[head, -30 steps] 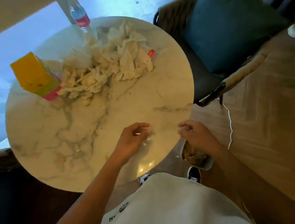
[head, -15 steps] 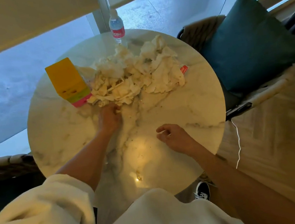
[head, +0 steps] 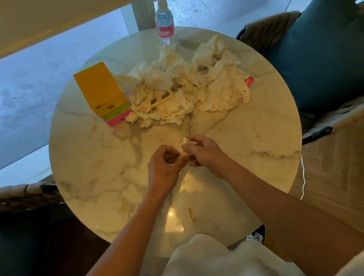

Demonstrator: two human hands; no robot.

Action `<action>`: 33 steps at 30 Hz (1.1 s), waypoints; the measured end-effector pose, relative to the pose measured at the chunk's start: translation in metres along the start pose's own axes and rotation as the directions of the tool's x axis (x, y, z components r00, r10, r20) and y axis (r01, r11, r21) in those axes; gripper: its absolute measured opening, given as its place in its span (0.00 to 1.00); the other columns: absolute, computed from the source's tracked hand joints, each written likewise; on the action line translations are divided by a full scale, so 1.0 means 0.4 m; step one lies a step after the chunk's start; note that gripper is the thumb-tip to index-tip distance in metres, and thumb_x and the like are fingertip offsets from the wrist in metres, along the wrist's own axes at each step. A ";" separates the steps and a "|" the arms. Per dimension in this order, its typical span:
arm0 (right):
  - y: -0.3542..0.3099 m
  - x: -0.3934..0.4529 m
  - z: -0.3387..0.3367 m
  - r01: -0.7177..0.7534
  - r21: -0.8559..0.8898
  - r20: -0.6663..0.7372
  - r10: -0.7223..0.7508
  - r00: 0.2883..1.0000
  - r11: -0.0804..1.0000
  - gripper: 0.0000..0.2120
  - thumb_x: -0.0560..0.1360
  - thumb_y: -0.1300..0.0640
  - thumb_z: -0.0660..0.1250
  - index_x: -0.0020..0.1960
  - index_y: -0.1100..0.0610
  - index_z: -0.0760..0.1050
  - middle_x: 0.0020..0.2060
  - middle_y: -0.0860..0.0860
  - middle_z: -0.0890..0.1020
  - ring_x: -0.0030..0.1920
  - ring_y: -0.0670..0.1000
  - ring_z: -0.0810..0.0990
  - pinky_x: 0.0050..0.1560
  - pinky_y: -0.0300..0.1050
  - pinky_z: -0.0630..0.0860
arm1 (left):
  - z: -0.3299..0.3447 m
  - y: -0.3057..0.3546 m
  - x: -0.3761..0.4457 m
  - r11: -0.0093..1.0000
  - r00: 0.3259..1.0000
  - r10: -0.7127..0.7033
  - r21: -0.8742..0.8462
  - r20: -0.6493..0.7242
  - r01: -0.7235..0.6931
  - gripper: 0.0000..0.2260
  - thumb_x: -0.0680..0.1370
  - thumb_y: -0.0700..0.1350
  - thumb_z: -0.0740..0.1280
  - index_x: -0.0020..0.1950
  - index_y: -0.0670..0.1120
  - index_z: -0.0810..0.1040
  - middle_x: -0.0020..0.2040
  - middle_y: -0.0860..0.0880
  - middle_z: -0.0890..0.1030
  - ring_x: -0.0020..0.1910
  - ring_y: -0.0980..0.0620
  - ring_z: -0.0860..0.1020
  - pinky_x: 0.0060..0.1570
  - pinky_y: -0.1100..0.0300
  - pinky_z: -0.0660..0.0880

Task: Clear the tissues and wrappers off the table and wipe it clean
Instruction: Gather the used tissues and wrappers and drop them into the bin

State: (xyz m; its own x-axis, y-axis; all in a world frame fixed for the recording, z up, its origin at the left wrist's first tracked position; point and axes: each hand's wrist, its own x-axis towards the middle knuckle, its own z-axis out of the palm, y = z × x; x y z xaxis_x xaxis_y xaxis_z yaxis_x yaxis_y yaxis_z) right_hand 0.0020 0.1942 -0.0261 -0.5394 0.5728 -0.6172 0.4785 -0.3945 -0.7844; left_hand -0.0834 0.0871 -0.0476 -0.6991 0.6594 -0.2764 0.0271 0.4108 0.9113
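Observation:
A big heap of crumpled white tissues (head: 184, 87) covers the far half of the round marble table (head: 89, 171). A small red wrapper (head: 249, 81) lies at the heap's right edge. My left hand (head: 164, 169) and my right hand (head: 205, 155) meet over the middle of the table, just in front of the heap. Both pinch one small white tissue scrap (head: 185, 143) between their fingers. A small crumb or smear (head: 191, 214) lies on the marble nearer to me.
A yellow carton (head: 103, 92) stands left of the heap, touching it. A water bottle (head: 164, 24) stands at the table's far edge. A chair with a dark teal cushion (head: 329, 48) is at the right, another woven chair (head: 17, 197) at the left.
My left hand pulled back from the heap's near edge to the table's middle. My right hand moved up to meet it, and both now pinch a small tissue scrap.

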 end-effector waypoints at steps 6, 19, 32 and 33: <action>0.018 -0.001 -0.023 0.012 0.066 -0.075 -0.007 0.997 0.998 0.04 0.76 0.66 0.68 0.50 0.61 0.80 0.38 0.54 0.80 0.34 0.47 0.79 0.35 0.35 0.77 | -0.026 0.024 0.047 0.999 0.990 0.002 0.043 0.138 -0.008 0.11 0.70 0.46 0.77 0.49 0.47 0.79 0.43 0.52 0.82 0.39 0.57 0.80 0.39 0.65 0.78; 0.064 -0.048 -0.152 -0.010 0.153 -0.225 0.045 0.973 0.988 0.05 0.76 0.66 0.67 0.46 0.59 0.79 0.37 0.53 0.80 0.33 0.47 0.80 0.34 0.35 0.77 | 0.033 0.027 0.239 0.884 0.962 0.266 0.414 -0.059 -0.219 0.08 0.77 0.45 0.67 0.53 0.44 0.82 0.47 0.47 0.80 0.45 0.49 0.76 0.47 0.55 0.72; 0.183 -0.166 -0.419 -0.009 0.367 -0.289 0.123 0.949 0.930 0.06 0.78 0.68 0.62 0.48 0.60 0.77 0.44 0.56 0.82 0.34 0.49 0.84 0.30 0.37 0.78 | 0.152 0.140 -0.085 0.978 0.994 -0.105 -0.186 -0.036 0.096 0.04 0.80 0.42 0.64 0.48 0.49 0.77 0.46 0.49 0.82 0.46 0.49 0.82 0.45 0.51 0.82; 0.197 -0.175 -0.443 -0.004 0.386 -0.296 0.128 0.946 0.923 0.07 0.78 0.68 0.62 0.48 0.61 0.77 0.44 0.57 0.82 0.34 0.49 0.84 0.30 0.37 0.78 | 0.169 0.146 -0.107 0.971 0.993 -0.116 -0.211 0.000 0.113 0.04 0.80 0.41 0.63 0.48 0.47 0.77 0.49 0.46 0.82 0.46 0.48 0.82 0.44 0.54 0.81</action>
State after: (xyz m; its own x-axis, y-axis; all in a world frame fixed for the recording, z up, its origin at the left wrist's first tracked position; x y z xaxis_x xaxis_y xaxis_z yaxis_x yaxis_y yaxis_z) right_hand 0.2002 0.2506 -0.0338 -0.2440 0.7045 -0.6664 0.1766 -0.6434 -0.7449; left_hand -0.0038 0.1255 -0.0032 -0.6976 0.6073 -0.3801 -0.2036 0.3405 0.9179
